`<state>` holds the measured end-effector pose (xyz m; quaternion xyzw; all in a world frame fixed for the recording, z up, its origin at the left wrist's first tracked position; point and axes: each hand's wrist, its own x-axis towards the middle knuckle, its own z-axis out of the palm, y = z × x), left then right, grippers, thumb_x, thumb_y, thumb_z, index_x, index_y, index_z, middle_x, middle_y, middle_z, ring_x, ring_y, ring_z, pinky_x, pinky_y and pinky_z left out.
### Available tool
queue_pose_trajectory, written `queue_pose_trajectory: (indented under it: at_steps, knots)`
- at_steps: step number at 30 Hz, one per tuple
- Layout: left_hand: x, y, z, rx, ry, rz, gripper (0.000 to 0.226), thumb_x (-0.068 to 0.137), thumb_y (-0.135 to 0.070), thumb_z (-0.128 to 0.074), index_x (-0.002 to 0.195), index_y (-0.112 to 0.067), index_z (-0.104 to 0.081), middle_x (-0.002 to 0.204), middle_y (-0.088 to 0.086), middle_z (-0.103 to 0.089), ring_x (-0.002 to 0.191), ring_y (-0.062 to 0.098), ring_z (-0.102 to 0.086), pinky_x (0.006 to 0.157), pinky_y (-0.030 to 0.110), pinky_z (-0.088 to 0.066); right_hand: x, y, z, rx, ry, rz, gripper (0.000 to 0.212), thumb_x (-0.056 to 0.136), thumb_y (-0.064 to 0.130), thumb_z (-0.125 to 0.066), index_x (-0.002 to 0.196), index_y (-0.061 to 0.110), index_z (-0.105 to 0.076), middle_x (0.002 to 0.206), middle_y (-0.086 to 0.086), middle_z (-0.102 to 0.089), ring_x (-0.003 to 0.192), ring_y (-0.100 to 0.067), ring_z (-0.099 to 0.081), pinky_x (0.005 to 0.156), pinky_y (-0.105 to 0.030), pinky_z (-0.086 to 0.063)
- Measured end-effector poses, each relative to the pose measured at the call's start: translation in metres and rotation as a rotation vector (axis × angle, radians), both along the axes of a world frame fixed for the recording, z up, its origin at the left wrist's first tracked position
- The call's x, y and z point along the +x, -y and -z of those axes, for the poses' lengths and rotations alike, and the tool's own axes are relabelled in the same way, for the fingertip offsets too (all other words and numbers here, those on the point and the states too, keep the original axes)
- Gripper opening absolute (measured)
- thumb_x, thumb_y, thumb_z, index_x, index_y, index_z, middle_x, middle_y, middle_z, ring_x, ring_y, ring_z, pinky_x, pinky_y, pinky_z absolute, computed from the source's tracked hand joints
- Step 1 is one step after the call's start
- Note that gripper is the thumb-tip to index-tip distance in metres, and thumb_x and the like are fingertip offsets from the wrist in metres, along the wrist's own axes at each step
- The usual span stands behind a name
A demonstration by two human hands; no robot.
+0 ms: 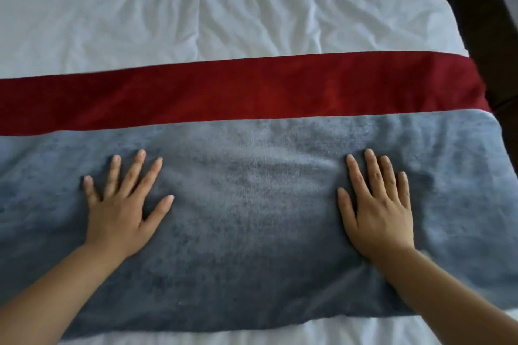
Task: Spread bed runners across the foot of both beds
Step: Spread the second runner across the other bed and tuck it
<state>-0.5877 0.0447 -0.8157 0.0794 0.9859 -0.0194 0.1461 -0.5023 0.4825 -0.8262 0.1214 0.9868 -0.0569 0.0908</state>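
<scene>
A bed runner lies flat across the white bed (196,8); its far band is dark red (252,92) and its near band is grey-blue (252,204). My left hand (123,207) presses flat on the grey-blue band at the left, fingers spread and straight. My right hand (378,204) presses flat on the same band at the right, fingers straight and close together. The runner reaches the bed's right edge and runs out of view at the left.
Wrinkled white sheet covers the bed beyond the runner, and a strip of white sheet (252,336) shows below it. Dark floor or furniture (490,22) lies past the bed's right edge.
</scene>
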Motion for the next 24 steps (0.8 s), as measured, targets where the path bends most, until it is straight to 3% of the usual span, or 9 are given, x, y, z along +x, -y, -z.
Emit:
queue_pose_trajectory:
  at_steps: [5, 10, 13, 19, 22, 24]
  knots:
    - [-0.008, -0.065, 0.000, 0.086, -0.029, 0.002, 0.090, 0.088, -0.088, -0.009, 0.161, -0.039, 0.010, 0.170, -0.013, 0.018, 0.155, 0.034, 0.020, 0.122, 0.068, 0.004, -0.024, 0.045, -0.005, -0.059, -0.004, -0.076, 0.067, 0.102, 0.061, -0.007, 0.160, 0.029, 0.005, 0.168, 0.002, 0.012, 0.152, -0.027, 0.021, 0.124, -0.051, 0.004]
    - [0.001, -0.126, 0.010, 0.149, -0.070, 0.252, 0.079, 0.094, -0.082, -0.020, 0.162, -0.043, -0.011, 0.172, -0.010, -0.002, 0.159, 0.030, 0.003, 0.119, 0.073, -0.003, -0.035, 0.090, 0.003, -0.153, -0.071, -0.338, 0.064, 0.104, 0.056, -0.020, 0.160, 0.026, -0.013, 0.169, 0.003, -0.006, 0.155, -0.019, 0.004, 0.125, -0.049, -0.007]
    - [-0.010, -0.098, 0.017, 0.167, -0.098, 0.232, 0.074, 0.095, -0.079, -0.021, 0.161, -0.045, -0.015, 0.172, -0.012, -0.006, 0.159, 0.022, 0.001, 0.116, 0.077, -0.006, -0.037, 0.059, 0.009, -0.121, -0.090, -0.277, 0.065, 0.103, 0.061, -0.019, 0.160, 0.031, -0.011, 0.169, 0.005, -0.005, 0.155, -0.015, 0.003, 0.126, -0.045, -0.007]
    - [-0.018, -0.077, 0.012, 0.059, -0.079, 0.083, 0.086, 0.086, -0.089, -0.020, 0.160, -0.049, -0.004, 0.171, -0.015, 0.009, 0.157, 0.033, 0.012, 0.114, 0.078, 0.001, -0.038, 0.035, 0.004, -0.022, -0.015, -0.110, 0.065, 0.102, 0.059, -0.009, 0.160, 0.030, -0.002, 0.169, 0.003, 0.007, 0.154, -0.019, 0.013, 0.125, -0.050, 0.000]
    - [-0.006, -0.104, 0.004, 0.133, -0.071, 0.052, 0.072, 0.095, -0.072, -0.021, 0.160, -0.049, 0.001, 0.172, -0.009, 0.012, 0.156, 0.040, 0.012, 0.116, 0.078, 0.002, -0.041, 0.065, -0.004, -0.066, -0.029, -0.073, 0.063, 0.103, 0.051, -0.010, 0.160, 0.028, 0.006, 0.169, -0.003, 0.006, 0.153, -0.033, 0.015, 0.123, -0.054, 0.004]
    - [0.014, -0.124, 0.004, 0.179, -0.106, 0.197, 0.063, 0.101, -0.059, -0.020, 0.160, -0.047, -0.004, 0.173, -0.006, 0.003, 0.157, 0.040, 0.005, 0.116, 0.077, 0.000, -0.033, 0.091, -0.007, -0.149, -0.077, -0.201, 0.064, 0.104, 0.047, -0.019, 0.160, 0.025, 0.002, 0.169, -0.005, -0.001, 0.154, -0.034, 0.009, 0.123, -0.055, 0.001]
